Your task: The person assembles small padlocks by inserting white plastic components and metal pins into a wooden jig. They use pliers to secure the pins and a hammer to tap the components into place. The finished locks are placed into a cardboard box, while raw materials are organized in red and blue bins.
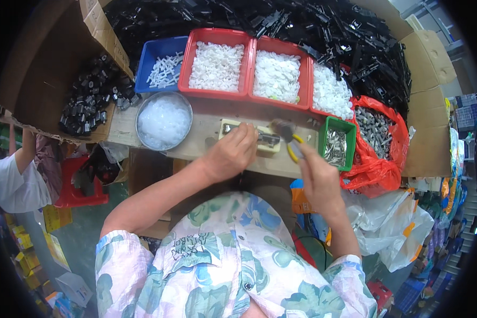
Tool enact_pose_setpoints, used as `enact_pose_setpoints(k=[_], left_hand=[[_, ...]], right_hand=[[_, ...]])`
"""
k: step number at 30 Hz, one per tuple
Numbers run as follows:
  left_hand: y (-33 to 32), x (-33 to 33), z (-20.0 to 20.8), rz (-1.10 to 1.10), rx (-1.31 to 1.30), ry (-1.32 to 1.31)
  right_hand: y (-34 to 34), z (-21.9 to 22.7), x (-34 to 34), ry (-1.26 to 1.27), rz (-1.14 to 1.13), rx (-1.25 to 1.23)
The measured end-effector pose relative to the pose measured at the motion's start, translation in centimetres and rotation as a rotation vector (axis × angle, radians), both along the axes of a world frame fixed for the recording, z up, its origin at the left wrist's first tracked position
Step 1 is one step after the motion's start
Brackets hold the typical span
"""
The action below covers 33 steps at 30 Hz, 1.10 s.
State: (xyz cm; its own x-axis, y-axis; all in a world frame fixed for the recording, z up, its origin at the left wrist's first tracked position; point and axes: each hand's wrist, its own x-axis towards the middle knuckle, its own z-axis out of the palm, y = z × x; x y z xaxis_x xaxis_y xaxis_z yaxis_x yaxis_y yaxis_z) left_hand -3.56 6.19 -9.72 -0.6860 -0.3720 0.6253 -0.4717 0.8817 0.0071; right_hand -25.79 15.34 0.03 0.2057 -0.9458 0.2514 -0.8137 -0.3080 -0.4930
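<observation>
Head view: pale bench (206, 116), greenish floor (85, 236); your left hand (230, 155) on cream fixture (269, 148), pinch unclear; right hand (320, 179) grips yellow-handled tool (292, 152).

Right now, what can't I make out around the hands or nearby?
Head view, all:
- Part of the cream block: hidden under the left hand.
- Head of the yellow-handled tool in the right hand: blurred, probably by motion.
- Silvery pieces in the green bin: too small for exact shapes.
- Co-worker at far left: cut off by the dark rim.

Wide fisheye, head-worn, facing down past shirt (233, 259) onto workbench (204, 119) and hands (232, 152), fairly near.
</observation>
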Motion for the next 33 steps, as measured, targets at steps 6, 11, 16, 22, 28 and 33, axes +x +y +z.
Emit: enact_pose_setpoints(k=[6,11,16,22,28,33], left_hand=[[0.0,-0.3,0.1,-0.024,0.006,-0.008],[0.3,0.2,-0.1,-0.004,0.007,-0.003],[0.3,-0.2,-0.1,0.0,0.026,-0.001],[1.6,-0.2,0.7,0.054,0.188,0.064],[4.1,-0.6,0.7,0.074,0.277,0.097],[4.2,-1.4,-0.8,0.041,0.218,0.094]], right_hand=[[0.6,-1.9,0.2,0.143,-0.099,0.315],[0.6,1.4,1.3,-0.126,-0.122,-0.055],[0.5,-2.3,0.8,0.105,-0.129,0.321],[0.2,-1.7,0.9,0.118,-0.12,0.32],[-1.0,2.8,2.3,-0.114,-0.015,0.035],[-3.7,-0.5,3.4,0.023,0.087,0.001]])
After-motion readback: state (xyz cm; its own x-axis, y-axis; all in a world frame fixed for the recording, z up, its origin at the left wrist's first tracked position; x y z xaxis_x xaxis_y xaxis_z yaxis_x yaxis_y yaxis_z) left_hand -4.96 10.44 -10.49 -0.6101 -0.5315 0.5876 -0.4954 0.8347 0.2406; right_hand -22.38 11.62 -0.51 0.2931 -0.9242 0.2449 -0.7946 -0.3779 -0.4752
